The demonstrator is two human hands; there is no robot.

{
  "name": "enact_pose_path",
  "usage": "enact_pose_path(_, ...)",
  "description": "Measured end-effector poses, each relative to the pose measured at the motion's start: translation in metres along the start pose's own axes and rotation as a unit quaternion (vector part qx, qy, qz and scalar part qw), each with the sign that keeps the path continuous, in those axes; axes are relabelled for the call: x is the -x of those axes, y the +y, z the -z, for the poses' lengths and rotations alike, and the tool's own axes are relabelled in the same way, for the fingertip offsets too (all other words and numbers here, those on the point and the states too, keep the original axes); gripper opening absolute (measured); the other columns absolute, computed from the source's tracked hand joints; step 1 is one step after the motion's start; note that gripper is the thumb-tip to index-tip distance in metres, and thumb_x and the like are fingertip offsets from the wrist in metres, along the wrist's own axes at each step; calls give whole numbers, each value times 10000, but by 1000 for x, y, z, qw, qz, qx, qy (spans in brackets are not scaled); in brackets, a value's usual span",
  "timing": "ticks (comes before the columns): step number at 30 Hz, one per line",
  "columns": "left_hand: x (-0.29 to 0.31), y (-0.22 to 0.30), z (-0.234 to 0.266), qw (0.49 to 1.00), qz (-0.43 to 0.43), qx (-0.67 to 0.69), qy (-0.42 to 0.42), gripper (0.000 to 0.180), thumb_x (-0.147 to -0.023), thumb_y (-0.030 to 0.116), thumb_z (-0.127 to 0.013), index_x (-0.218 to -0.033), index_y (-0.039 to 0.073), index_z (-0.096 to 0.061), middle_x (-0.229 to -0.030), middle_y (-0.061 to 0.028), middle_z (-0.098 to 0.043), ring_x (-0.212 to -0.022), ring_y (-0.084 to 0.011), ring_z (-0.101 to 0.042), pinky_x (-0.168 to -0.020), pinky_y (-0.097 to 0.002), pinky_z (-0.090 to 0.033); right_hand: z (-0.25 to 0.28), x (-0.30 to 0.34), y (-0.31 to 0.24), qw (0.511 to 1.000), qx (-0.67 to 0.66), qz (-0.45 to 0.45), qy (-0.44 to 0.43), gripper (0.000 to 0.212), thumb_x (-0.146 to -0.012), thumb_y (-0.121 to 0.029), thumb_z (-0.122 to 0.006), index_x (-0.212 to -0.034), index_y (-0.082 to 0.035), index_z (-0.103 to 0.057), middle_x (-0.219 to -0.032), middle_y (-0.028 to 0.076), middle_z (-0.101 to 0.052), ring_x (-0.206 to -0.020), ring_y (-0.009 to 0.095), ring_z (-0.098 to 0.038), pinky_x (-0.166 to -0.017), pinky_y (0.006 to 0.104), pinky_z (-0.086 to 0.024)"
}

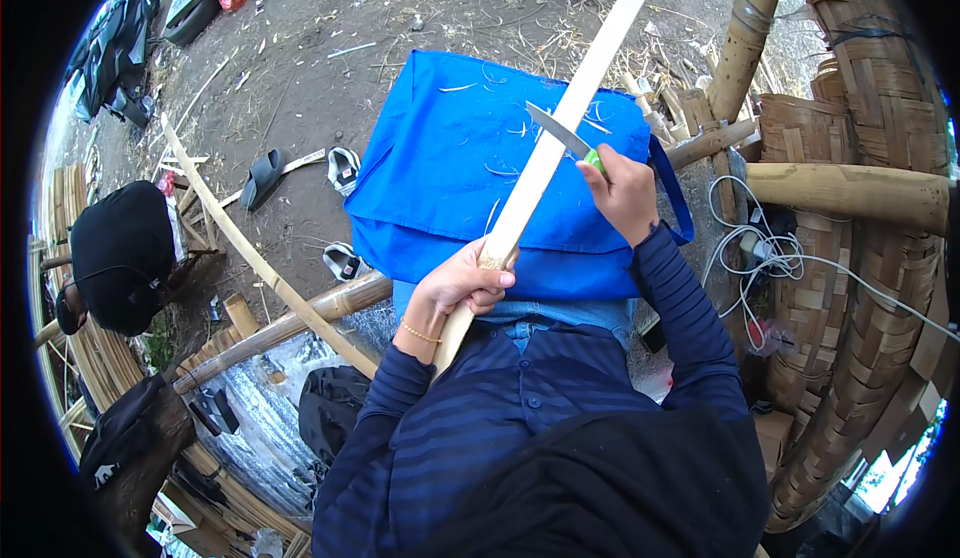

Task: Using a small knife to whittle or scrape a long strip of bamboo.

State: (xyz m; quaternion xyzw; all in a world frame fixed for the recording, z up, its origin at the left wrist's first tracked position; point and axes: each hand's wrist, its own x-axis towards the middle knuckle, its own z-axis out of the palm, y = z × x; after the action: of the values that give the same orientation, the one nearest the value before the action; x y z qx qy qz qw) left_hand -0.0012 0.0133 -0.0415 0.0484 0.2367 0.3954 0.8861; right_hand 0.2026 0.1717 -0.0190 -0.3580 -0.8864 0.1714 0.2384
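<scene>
Blue cloth (425,148) lies beneath a long, pale bamboo strip (541,163), grasped low by the fingers of the left hand (462,280); those of the right hand (625,193) clasp a green-handled knife (573,140), blade across it. One darker patch (491,261) may remain; shavings (458,88) suggest scraping is partly done.

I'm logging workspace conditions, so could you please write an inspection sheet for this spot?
Surface: blue cloth, with thin shavings on it.
Job's things: long pale strip, held slantwise; green-handled knife, blade across the pale strip.
Clutter: dark grey sandal on the littered ground.
Hands: left hand grips the pale strip; right hand holds the knife.
Cables: tangled white cable at right.
Surroundings: another person at left; woven panels at right.
</scene>
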Motion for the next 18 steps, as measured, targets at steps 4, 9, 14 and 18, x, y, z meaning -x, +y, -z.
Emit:
enact_pose_path(4,-1,1,3,1000,3,24,1,288,-768,-4,-679,-906,78,-440,-615,25,-401,-375,-22,-295,-320,-188,-212,-6,13,-24,994,-52,73,-69,380,-869,-362,-594,-685,-58,-459,-547,118,-470,-481,299,-524,-440,371,-382)
enact_pose_path(9,-1,6,-9,998,-6,-33,48,297,-766,-1,-685,-901,81,-433,-604,26,-398,-374,-31,-306,-322,-193,-223,9,-4,6,993,53,94,-52,361,-851,-382,-606,-697,-77,-492,-537,79,-500,-476,257,-544,-424,361,-402)
enact_pose_path(14,2,2,-7,996,-6,-39,77,293,-767,-8,-681,-890,76,-429,-615,19,-414,-378,-31,-318,-321,-195,-231,-13,13,-19,996,-11,69,-47,366,-842,-389,-616,-690,-84,-482,-534,70,-493,-466,250,-537,-431,345,-406)
enact_pose_path(18,2,3,-8,997,-4,-47,59,298,-762,-14,-684,-890,77,-431,-612,19,-418,-378,-31,-325,-320,-197,-230,-2,3,-3,995,35,82,-33,404,-848,-403,-604,-678,-67,-456,-552,102,-470,-488,280,-530,-448,365,-398)
